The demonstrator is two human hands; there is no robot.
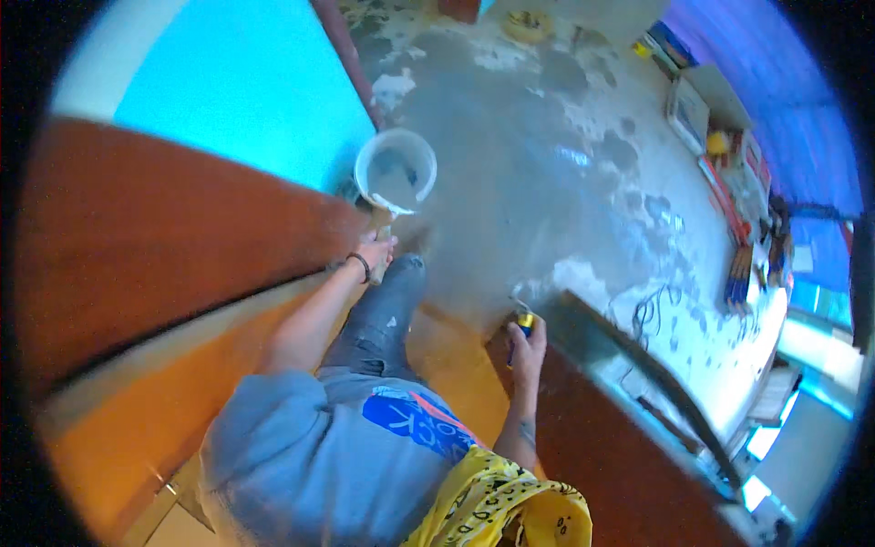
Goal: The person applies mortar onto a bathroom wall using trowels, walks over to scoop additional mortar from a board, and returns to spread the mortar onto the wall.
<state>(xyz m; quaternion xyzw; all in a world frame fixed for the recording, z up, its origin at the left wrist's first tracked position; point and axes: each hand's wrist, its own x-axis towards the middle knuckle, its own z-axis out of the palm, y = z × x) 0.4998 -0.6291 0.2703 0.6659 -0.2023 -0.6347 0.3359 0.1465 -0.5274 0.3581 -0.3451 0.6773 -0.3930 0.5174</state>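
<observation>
My left hand, with a dark band at its wrist, is closed around a tan, stick-like piece at the rim of a pale round bucket. Greyish contents show inside the bucket, which is left of centre beside the wall. Whether the piece is a tool handle or part of the bucket's grip, I cannot tell. To the right, my right hand grips a hand tool with a yellow and dark blue handle. A thin bent metal neck sticks out beyond it; its working end is not clear.
A wet, patchy grey floor stretches ahead. At left rises a wall, bright blue above reddish brown. A brown panel with a curved dark edge lies at lower right. Boxes and assorted items line the right side, near a loose cable.
</observation>
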